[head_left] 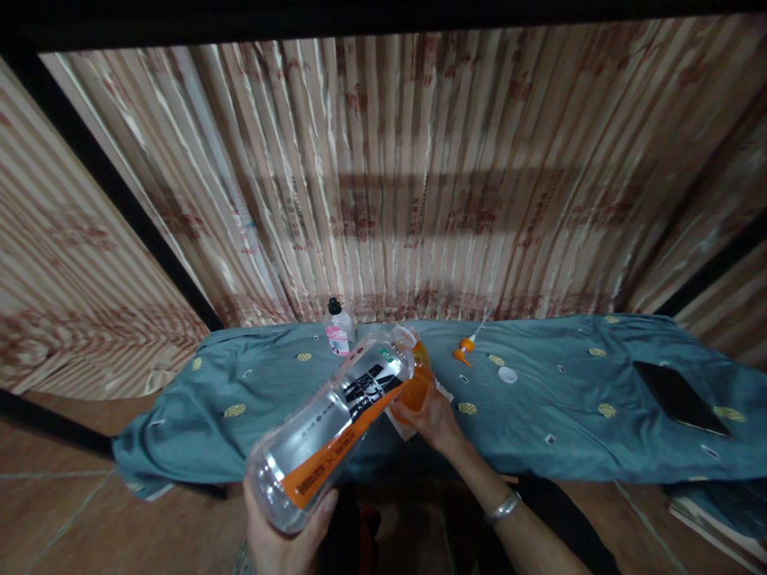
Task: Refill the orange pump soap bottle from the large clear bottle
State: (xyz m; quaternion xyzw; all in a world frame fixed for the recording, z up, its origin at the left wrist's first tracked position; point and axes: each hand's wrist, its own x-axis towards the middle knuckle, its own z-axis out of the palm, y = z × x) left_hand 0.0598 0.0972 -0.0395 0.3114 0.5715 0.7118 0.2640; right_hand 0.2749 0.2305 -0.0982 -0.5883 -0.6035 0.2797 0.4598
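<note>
Grip, left: left hand (288,535) cups the base of a big clear bottle (335,427), fingers curled under it and thumb up its side, closed firmly on it.
Grip, right: right hand (432,417) wraps an orange bottle (415,383) from below, closed on it; a silver bangle (502,506) sits on that wrist.
Big bottle: tilted, base low and near the body, mouth raised and pointing away, meeting the top of the orange bottle. I judge the tilt lines up the two mouths; whether liquid runs I cannot tell.
Label: black and orange band around the big bottle; print too small to read.
Orange bottle: held just above the near edge of the counter (269,415), mostly hidden behind the big bottle's neck, likely steadied there to keep its opening still.
Something white: pinned under the right hand's fingers; what it is I cannot tell.
Counter: covered by a teal cloth (569,415) with small yellow motifs, hanging over the front edge.
Pump top: orange pump (464,349) with its white tube lies loose on the cloth, beyond the right hand, apparently taken off a bottle.
Cap: one white disc (506,374) just beside the pump.
Small bottle: one, black cap and pink label (339,327), upright at the back edge.
Dark slab: one flat black thing (680,395) far right, perhaps a phone.
Backdrop: striped curtain (419,184) behind.
Count: three bottles, one pump, one cap.
</note>
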